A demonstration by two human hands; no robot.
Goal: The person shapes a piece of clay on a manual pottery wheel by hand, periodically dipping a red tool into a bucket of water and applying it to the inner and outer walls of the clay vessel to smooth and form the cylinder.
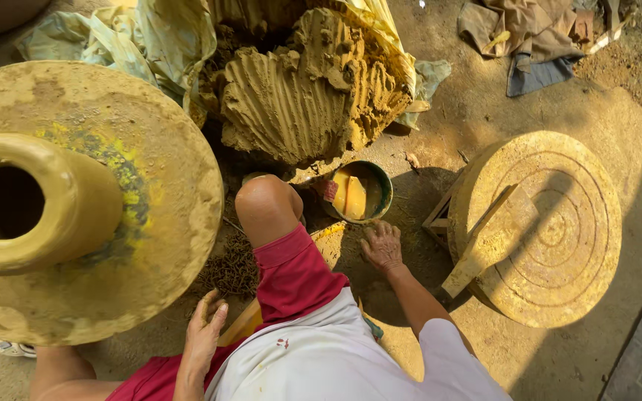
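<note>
My right hand (382, 246) rests flat on the ground, fingers spread, just below a small green bowl (385, 187) of yellow slip. My left hand (204, 332) hangs open beside my thigh, near the edge of a large round wheel (172, 223). A wet yellow clay pot (46, 204) with a dark open mouth stands on that wheel. My bent knee (265, 204) in red shorts sits between the wheel and the bowl.
A big ridged lump of clay (302, 96) lies on plastic sheeting (157, 37) at the top. A second round disc (551, 230) with a wooden paddle (488, 238) on it stands at the right. Cloth rags (529, 37) lie at the top right.
</note>
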